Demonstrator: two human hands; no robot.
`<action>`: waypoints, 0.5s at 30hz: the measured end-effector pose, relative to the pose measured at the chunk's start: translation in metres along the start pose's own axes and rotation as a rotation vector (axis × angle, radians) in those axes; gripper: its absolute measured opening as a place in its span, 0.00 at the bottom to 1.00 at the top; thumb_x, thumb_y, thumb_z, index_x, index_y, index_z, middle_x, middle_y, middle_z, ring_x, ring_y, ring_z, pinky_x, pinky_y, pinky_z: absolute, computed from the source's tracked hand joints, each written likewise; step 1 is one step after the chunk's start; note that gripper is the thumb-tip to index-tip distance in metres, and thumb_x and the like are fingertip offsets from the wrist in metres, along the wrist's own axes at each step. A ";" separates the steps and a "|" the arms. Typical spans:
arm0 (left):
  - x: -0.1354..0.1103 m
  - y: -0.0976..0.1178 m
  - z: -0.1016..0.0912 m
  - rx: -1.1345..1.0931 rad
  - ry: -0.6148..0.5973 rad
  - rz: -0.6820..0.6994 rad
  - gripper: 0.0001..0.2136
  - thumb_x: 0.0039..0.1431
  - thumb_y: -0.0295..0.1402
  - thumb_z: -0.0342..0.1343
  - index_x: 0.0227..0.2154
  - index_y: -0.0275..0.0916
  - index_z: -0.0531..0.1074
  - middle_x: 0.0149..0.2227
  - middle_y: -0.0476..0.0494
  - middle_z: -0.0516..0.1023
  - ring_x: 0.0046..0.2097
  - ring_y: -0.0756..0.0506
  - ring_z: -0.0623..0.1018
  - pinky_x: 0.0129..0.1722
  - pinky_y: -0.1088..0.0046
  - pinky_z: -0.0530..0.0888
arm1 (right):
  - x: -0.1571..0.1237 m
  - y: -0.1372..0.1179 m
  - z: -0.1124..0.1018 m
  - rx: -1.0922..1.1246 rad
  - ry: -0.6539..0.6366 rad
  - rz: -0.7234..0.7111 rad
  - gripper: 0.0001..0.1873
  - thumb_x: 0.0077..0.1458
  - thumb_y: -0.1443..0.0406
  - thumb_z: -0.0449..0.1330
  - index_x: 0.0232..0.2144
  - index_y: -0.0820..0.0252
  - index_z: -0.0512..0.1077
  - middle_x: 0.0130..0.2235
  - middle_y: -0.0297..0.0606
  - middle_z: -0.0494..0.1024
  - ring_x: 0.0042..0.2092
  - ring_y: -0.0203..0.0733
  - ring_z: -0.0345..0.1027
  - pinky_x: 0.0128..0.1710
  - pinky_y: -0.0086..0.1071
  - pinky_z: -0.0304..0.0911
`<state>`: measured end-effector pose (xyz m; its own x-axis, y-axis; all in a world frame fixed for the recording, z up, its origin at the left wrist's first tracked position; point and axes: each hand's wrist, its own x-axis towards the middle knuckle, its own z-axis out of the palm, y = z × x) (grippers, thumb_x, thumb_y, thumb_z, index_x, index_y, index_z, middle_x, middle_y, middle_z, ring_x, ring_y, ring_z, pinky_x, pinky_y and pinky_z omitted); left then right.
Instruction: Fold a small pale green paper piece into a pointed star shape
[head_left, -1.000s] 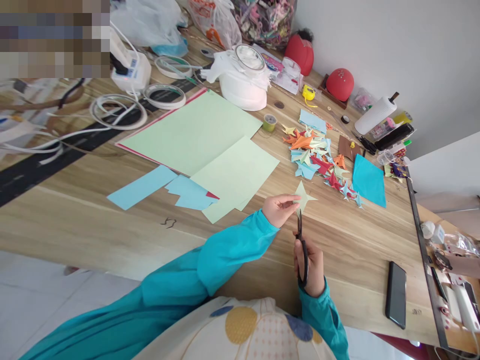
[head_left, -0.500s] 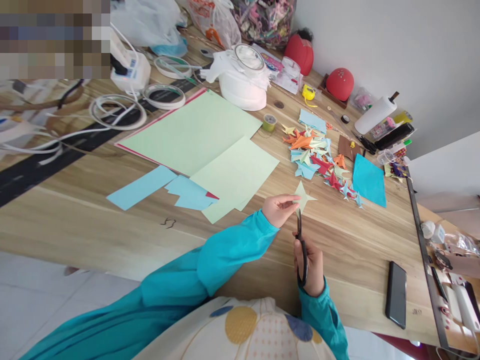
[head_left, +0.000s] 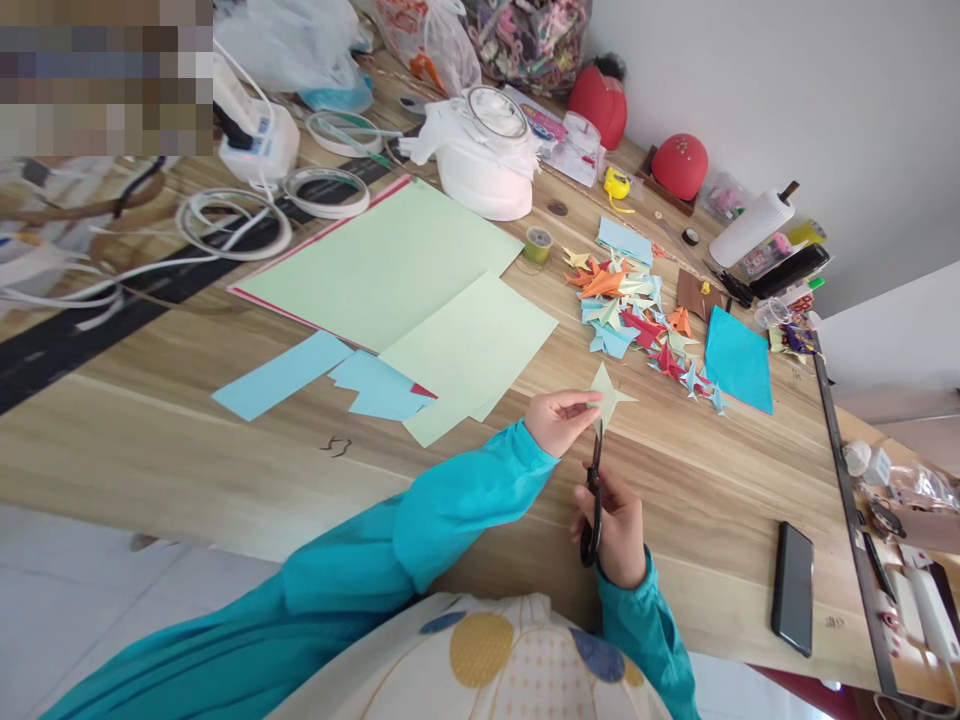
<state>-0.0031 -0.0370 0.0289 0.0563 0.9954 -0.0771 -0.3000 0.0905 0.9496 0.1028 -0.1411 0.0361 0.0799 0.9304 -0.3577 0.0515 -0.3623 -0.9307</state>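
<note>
Between the thumb and fingers of my left hand (head_left: 559, 420) is a pale green paper star (head_left: 609, 398) with pointed arms. My right hand (head_left: 619, 520) is wrapped round the black handles of a pair of scissors (head_left: 593, 500). The blades point up at the star's lower arm and reach its tip. Whether they cut into the paper is too small to tell. Beyond the star lies a heap of folded paper stars (head_left: 626, 310) in orange, red, blue and pale green. Pale green paper sheets (head_left: 480, 345) lie left of my left hand.
Blue paper scraps (head_left: 382, 385) and a blue strip (head_left: 281, 375) lie at the left. A turquoise sheet (head_left: 739, 360) and a phone (head_left: 793, 588) are at the right. Behind stand a spool (head_left: 538, 245), a white wrapped roll (head_left: 487, 165) and coiled cables (head_left: 232, 225).
The scissors have tilted and shifted slightly left and down, their blades now lower against the star's bottom arm. My right hand's fingers have moved round the handles. My left hand is nearly still.
</note>
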 end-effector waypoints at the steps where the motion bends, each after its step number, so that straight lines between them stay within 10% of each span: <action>1: 0.000 0.000 0.000 -0.006 0.001 -0.003 0.12 0.40 0.31 0.60 0.30 0.32 0.76 0.24 0.44 0.76 0.24 0.52 0.72 0.26 0.77 0.73 | 0.000 0.001 0.000 0.015 -0.008 0.010 0.27 0.44 0.54 0.60 0.45 0.63 0.64 0.22 0.31 0.68 0.14 0.30 0.59 0.10 0.24 0.54; 15: -0.002 0.005 0.001 -0.024 -0.003 -0.034 0.12 0.40 0.31 0.61 0.30 0.32 0.76 0.24 0.44 0.77 0.24 0.52 0.72 0.25 0.77 0.74 | 0.000 0.012 0.003 -0.071 -0.094 -0.150 0.29 0.52 0.48 0.47 0.49 0.62 0.57 0.21 0.33 0.70 0.12 0.27 0.51 0.10 0.23 0.45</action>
<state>-0.0038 -0.0388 0.0343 0.0702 0.9916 -0.1085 -0.3205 0.1254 0.9389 0.1002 -0.1453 0.0250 -0.0271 0.9742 -0.2240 0.1262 -0.2189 -0.9675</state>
